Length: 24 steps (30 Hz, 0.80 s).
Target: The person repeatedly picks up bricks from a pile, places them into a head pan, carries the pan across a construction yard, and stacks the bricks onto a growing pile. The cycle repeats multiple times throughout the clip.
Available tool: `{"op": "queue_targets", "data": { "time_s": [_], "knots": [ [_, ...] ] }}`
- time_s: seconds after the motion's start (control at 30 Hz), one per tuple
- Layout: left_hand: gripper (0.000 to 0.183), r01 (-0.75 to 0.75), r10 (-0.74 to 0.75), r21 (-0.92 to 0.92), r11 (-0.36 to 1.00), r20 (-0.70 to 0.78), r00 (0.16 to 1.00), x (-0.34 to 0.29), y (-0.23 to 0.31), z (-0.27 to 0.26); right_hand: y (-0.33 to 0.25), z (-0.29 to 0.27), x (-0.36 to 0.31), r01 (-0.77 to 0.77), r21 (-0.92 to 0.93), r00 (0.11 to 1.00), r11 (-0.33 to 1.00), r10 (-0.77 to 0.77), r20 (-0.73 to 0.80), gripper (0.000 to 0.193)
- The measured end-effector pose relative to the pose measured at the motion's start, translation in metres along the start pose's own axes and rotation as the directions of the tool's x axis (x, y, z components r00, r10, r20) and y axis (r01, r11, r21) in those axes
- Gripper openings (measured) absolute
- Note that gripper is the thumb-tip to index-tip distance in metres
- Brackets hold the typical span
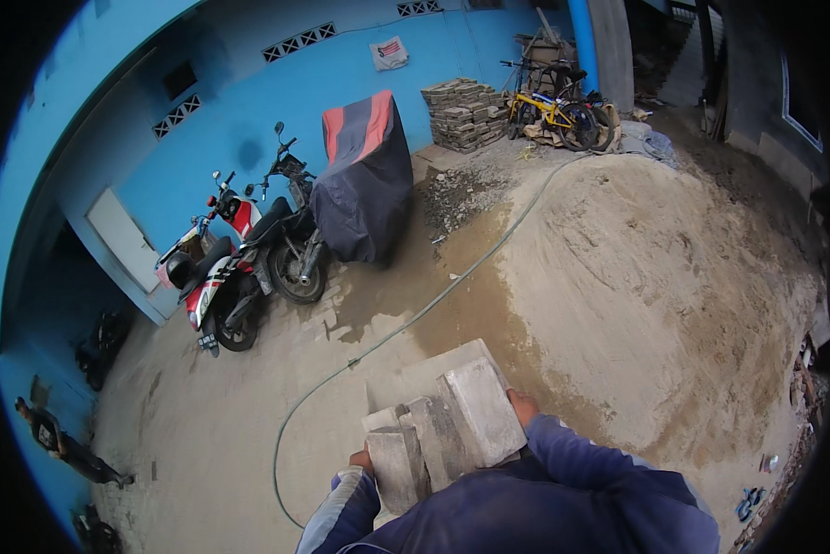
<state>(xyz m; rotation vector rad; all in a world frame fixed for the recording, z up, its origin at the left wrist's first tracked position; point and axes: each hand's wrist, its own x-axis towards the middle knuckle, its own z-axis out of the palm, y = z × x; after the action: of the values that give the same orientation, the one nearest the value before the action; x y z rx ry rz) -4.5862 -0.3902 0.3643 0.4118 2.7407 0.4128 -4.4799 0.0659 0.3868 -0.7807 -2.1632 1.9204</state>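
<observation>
Several grey concrete paving blocks (482, 411) are held in a row in front of my body, pressed between my two hands. At the left end of the row, my left hand (362, 460) is closed against the outermost block. My right hand (524, 406) grips the pale, wider block at the right end. Most of the fingers of both hands are hidden by the blocks and sleeves. The blocks stand side by side, slightly tilted, their lower parts close to my dark blue top.
A green hose (352, 362) curves across the paved ground ahead. On the right rises a sand pile (655, 295). Motorcycles (290, 263), one under a cover (364, 185), stand along the blue wall. Farther back are stacked pavers (466, 115) and a yellow bicycle (553, 113). Someone (60, 439) is at far left.
</observation>
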Motion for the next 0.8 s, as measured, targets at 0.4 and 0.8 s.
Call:
{"op": "queue_targets", "data": {
  "time_s": [0.4,0.8],
  "knots": [
    [0.057,-0.281,0.271,0.042,0.959,0.158,0.949,0.416,0.031,-0.123,-0.059,0.058,0.255,-0.171,-0.045,0.935,0.984,0.148,-0.322,0.061],
    [0.058,-0.278,0.256,0.078,0.957,0.217,0.942,0.745,0.121,-0.206,-0.139,0.048,0.59,-0.133,0.052,0.935,0.99,0.142,-0.324,0.053]
  ]
}}
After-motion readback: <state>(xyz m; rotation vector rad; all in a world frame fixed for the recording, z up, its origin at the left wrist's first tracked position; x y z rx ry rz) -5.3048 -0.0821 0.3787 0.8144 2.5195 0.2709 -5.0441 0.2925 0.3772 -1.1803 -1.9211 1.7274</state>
